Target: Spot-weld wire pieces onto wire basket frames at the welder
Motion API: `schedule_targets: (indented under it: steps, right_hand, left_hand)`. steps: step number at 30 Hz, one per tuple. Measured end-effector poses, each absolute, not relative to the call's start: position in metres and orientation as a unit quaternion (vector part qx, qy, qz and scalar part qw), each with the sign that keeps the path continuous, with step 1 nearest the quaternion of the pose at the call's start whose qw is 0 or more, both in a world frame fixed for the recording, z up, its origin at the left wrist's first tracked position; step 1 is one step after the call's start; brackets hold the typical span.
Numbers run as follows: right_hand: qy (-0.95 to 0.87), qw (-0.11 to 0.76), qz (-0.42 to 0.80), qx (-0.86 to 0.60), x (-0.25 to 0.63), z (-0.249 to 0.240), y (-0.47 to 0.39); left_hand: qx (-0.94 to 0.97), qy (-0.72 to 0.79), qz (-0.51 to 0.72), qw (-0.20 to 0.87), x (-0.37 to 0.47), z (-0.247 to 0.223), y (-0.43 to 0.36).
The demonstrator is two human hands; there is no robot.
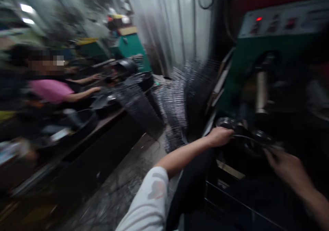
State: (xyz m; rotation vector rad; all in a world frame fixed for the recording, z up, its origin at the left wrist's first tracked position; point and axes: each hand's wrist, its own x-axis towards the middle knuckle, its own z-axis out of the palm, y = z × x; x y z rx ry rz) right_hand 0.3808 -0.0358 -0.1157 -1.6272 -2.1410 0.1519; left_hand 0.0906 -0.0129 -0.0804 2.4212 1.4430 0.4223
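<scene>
Our left hand (219, 136) is closed on the rim of a dark round metal part (243, 135) at right centre of the frame, on the bed of the green press (257, 63). Our right hand (285, 164), lower right, touches the same part; motion blur hides whether its grip is closed. We judge the part is being seated under the press ram (261, 92); pressing is not yet done. Stacks of wire racks (177, 104) stand at centre. At left, other people work along a long table (108, 118). The concrete floor (123, 183) is worn, the room dim
</scene>
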Motion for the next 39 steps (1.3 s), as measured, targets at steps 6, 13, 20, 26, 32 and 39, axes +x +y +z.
schedule_targets:
  steps: [6,13,20,26,32,39]
  right_hand:
    - [-0.780,0.156,0.086,-0.600,0.368,-0.087,-0.039]
    - [-0.769,0.095,0.066,-0.629,0.365,-0.080,-0.043]
    - [-0.769,0.056,0.070,-0.633,0.361,-0.073,-0.031]
    - [-0.779,0.093,0.113,-0.610,0.363,-0.077,-0.020]
    - [-0.785,0.076,0.115,-0.604,0.364,-0.071,-0.019]
    - [-0.792,0.081,0.126,-0.592,0.366,-0.071,-0.013]
  left_hand:
    - [0.846,0.451,0.225,0.176,0.088,-0.094,0.002]
    - [0.845,0.447,0.237,0.174,0.092,-0.102,0.005]
    - [0.836,0.453,0.248,0.187,0.098,-0.103,0.008]
    - [0.825,0.462,0.251,0.207,0.098,-0.101,0.006]
    - [0.827,0.480,0.223,0.192,0.098,-0.098,0.007]
    - [0.851,0.463,0.175,0.173,0.104,-0.087,0.012]
